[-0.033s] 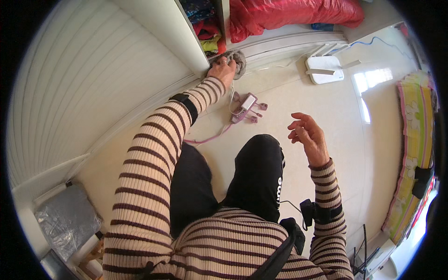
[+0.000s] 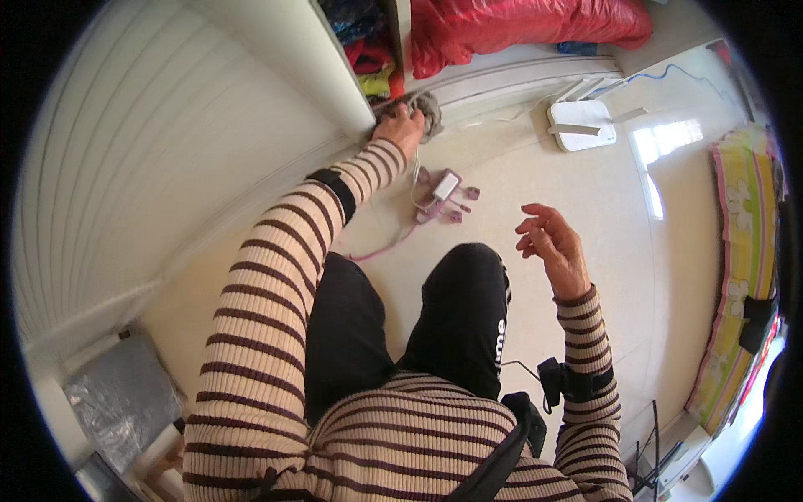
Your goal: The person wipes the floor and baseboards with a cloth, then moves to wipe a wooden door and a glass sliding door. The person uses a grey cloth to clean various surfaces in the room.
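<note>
My left hand [image 2: 400, 127] reaches forward to the foot of the wardrobe and is closed on a crumpled grey cloth [image 2: 430, 115]. The cloth presses against the bottom rail beside the edge of the white sliding door [image 2: 242, 92]; part of it is hidden under the fingers. Off to the right, my right hand [image 2: 552, 249] hangs above the floor with nothing in it, its fingers loosely bent and apart. Between the hands, nearer the left, lies a mauve power strip [image 2: 428, 209] with a white adapter [image 2: 446, 186] plugged in.
A white router [image 2: 583, 125] with several antennas stands by the wardrobe base. Inside the wardrobe are a red bundle [image 2: 519, 29] and folded clothes [image 2: 372, 54]. A patterned bed cover [image 2: 736, 276] hangs at the right. A plastic-wrapped grey box [image 2: 121, 402] sits at the lower left.
</note>
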`<state>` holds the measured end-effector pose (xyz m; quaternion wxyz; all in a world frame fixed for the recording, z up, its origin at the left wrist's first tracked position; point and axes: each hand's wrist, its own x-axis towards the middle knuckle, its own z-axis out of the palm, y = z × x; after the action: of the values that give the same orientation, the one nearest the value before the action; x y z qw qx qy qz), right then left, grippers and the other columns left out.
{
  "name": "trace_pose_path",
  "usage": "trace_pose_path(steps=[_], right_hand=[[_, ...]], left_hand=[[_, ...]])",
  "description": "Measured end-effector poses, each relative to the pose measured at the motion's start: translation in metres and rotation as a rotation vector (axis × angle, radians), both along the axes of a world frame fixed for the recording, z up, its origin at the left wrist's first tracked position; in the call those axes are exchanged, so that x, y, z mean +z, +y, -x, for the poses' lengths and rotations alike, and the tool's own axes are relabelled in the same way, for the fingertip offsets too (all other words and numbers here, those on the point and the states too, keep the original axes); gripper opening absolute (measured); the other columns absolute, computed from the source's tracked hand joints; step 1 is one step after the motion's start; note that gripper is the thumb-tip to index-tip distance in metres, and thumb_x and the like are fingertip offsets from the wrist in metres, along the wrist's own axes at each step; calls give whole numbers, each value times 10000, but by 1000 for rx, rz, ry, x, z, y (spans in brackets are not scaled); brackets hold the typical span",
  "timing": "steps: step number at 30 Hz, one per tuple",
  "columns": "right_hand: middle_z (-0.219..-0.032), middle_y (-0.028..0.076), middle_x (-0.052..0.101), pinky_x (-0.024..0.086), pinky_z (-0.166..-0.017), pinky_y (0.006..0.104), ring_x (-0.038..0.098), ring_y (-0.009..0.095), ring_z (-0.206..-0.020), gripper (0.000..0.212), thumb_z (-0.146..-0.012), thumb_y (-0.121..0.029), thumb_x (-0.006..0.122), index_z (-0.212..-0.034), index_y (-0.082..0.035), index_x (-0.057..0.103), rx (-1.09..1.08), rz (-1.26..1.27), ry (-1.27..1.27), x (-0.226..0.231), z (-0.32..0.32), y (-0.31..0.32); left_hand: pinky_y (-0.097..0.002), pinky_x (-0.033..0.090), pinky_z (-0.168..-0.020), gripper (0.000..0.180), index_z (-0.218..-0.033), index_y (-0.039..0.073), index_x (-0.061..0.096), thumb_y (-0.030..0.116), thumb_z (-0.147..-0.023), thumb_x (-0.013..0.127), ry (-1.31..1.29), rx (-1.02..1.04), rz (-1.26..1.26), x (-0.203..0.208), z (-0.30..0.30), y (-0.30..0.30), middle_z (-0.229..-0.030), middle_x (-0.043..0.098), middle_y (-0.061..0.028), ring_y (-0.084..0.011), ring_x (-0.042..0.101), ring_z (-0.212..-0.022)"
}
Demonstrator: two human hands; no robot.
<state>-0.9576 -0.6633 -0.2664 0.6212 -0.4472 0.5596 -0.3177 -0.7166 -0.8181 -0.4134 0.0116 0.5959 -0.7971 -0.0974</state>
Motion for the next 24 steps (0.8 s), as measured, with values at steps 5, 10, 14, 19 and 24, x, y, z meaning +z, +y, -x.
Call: trace_pose_path(steps=[5,10,14,19,24], right_hand=[[-822,49,535,441,-630,223,525,98,-706,243,-873,-112,422,-1080,6,468,-76,27,-11,15,-21,-17],[-817,45,537,438,-629,227,527,106,-705,228,-880,-125,409,-1046,10,488,-101,40,60,63,-37,-36],[-811,51,539,440,-615,223,530,104,-700,216,-882,-110,408,-1035,21,487,-82,34,153,97,-40,-37],[-808,50,541,423,-629,211,513,93,-692,216,-879,-101,421,-1043,22,488,-93,0,127,92,-8,-22],[-814,48,541,419,-633,213,509,96,-691,212,-878,-92,414,-1041,22,488,-59,-112,64,67,50,1]], left_hand=[[-453,469,-694,199,-959,22,436,87,-771,444,148,172,-255,-16,4,-24,-980,468,-270,-413,563,-790],[-446,481,-679,200,-978,41,439,88,-784,449,55,0,-233,-2,4,-24,-985,459,-256,-405,570,-773],[-433,489,-673,226,-996,35,428,61,-775,464,74,10,-263,-4,7,-27,-1004,444,-247,-395,575,-778],[-465,469,-674,308,-1008,46,388,10,-718,486,63,1,-242,-15,3,-25,-1018,419,-283,-421,558,-786],[-490,450,-683,313,-1001,69,364,23,-715,483,-2,-20,-244,-10,1,-27,-1048,408,-300,-467,532,-786]])
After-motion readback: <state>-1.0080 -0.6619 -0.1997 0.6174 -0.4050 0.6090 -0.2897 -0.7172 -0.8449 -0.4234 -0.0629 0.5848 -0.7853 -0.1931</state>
